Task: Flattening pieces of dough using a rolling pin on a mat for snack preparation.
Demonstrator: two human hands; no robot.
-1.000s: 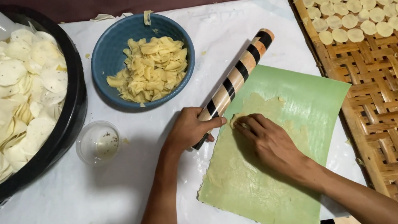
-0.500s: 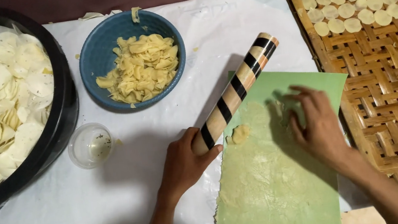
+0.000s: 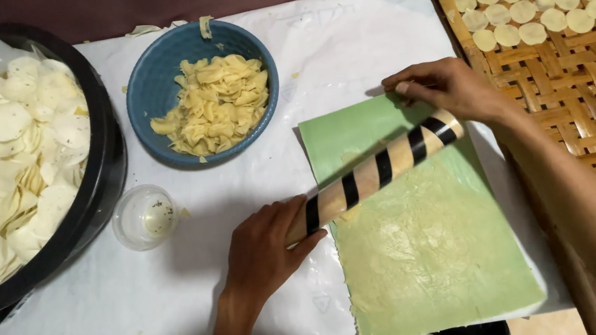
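A wooden rolling pin (image 3: 378, 170) with black stripes lies slanted across a green sheet (image 3: 428, 242) that is covered with thin yellowish dough. My left hand (image 3: 266, 251) grips the pin's near-left end. My right hand (image 3: 444, 89) rests on its far-right end, fingers curled over the pin at the sheet's top edge. A small lump of dough sits under the pin near its left part.
A blue bowl (image 3: 153, 94) of yellow dough scraps stands behind the sheet. A large black basin (image 3: 107, 183) of white round discs fills the left. A small clear cup (image 3: 144, 218) stands beside it. A woven bamboo tray (image 3: 578, 103) with round discs lies at right.
My right hand left the dough on the sheet and moved up to the pin's far end. The pin has swung flatter across the sheet; my left hand stays on its near end.
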